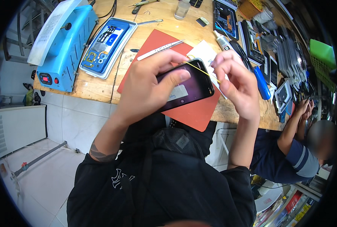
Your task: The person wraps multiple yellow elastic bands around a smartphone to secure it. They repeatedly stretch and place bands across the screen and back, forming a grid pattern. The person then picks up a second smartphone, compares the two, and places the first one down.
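Observation:
My left hand (147,81) grips a black smartphone (198,87) over the table edge, thumb across its screen. A small pale label (179,93) with handwriting lies on the glass. A thin yellow rubber band (200,69) runs taut across one end of the phone to my right hand (238,83), whose fingers pinch it. Beneath the phone is a reddish-brown mat (193,118). Metal tweezers (161,49) rest on the mat beyond my left hand. White paper (203,50) and a glue-like tube (222,40) lie behind the phone.
On the left stands a blue bench machine (56,70) with a red display. Beside it an opened blue phone (107,47) sits in a white tray. A clear bottle (182,10) stands at the back. Phone parts (253,41) crowd the right, where a co-worker (293,162) sits.

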`<action>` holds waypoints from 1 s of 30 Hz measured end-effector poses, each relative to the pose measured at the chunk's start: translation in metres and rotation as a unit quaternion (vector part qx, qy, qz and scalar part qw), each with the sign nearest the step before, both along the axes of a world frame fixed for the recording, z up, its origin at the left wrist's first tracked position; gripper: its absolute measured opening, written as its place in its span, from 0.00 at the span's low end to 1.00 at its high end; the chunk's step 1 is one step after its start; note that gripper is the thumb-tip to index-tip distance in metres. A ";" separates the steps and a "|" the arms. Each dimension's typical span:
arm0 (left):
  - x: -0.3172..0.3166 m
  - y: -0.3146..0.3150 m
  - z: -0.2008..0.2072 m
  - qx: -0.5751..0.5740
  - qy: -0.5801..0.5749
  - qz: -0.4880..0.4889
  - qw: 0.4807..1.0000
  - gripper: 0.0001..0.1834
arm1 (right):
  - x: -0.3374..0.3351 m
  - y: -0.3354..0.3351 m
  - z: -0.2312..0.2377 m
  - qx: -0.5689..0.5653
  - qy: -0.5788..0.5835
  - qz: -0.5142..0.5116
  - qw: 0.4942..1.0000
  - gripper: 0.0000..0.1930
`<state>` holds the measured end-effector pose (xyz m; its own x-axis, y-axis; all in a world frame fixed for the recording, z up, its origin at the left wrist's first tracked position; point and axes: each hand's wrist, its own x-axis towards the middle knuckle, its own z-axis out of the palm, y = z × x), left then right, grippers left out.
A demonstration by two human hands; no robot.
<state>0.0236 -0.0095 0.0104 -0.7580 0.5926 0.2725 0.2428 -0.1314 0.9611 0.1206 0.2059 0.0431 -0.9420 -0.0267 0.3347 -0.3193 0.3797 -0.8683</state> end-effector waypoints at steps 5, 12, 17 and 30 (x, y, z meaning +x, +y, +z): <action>-0.016 -0.016 0.002 0.031 -0.174 -0.018 0.984 0.14 | 0.031 -0.021 0.002 -0.030 0.109 -0.070 0.991 0.22; -0.018 -0.014 -0.007 0.122 -0.328 -0.097 0.932 0.15 | 0.057 -0.049 0.001 -0.197 0.139 -0.004 0.970 0.32; -0.015 -0.015 -0.004 0.115 -0.344 -0.134 0.922 0.15 | 0.058 -0.039 -0.006 -0.122 0.131 0.053 0.982 0.31; -0.013 -0.010 -0.013 0.107 -0.359 -0.160 0.913 0.12 | 0.082 -0.042 -0.010 -0.124 0.099 0.071 0.985 0.27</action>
